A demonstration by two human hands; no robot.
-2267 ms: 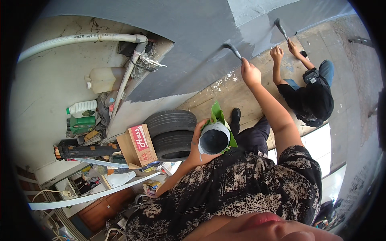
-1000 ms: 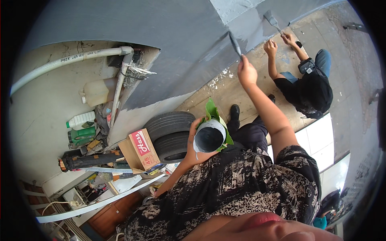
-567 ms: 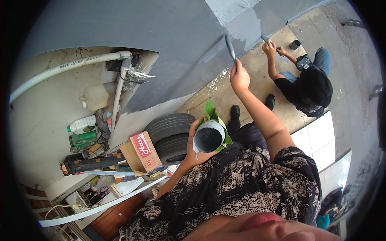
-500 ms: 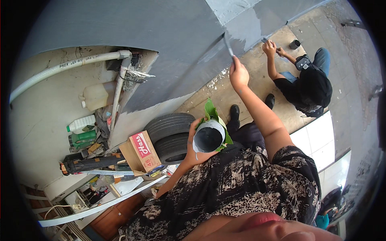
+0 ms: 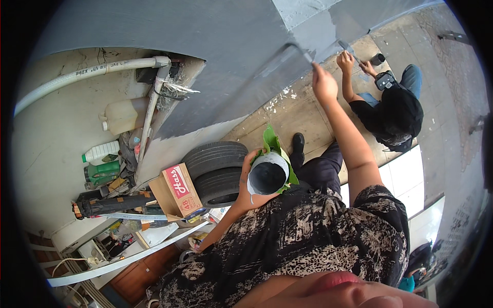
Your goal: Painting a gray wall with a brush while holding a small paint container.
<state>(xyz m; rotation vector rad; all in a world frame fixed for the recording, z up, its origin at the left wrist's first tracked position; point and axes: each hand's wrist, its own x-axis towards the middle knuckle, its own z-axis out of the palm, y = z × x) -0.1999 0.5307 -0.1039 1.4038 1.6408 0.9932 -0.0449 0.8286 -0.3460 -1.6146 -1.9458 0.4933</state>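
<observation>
My left hand (image 5: 245, 186) is wrapped round a pale cup (image 5: 281, 164) of dark grey paint, with drips down its outside. Green leaves (image 5: 270, 137) stick up around the cup, between it and my fingers. Stretched out toward the wall, my right hand (image 5: 324, 84) grips a paintbrush (image 5: 304, 52), blurred by motion. The brush head is at the grey painted wall (image 5: 205, 31), near a lighter, streaky patch; whether its bristles touch is hard to tell.
Right of me a crouching co-worker (image 5: 400, 110) holds another brush (image 5: 346, 46) near the wall's foot, beside a dark cup (image 5: 377, 59). To my left are stacked tires (image 5: 215, 153), a cardboard box (image 5: 179, 191), a cloudy jug (image 5: 125, 118) and a white pipe (image 5: 87, 73).
My right hand has moved to the right and slightly up along the wall with the brush. The left hand keeps its hold on the cup. The co-worker's brush has shifted.
</observation>
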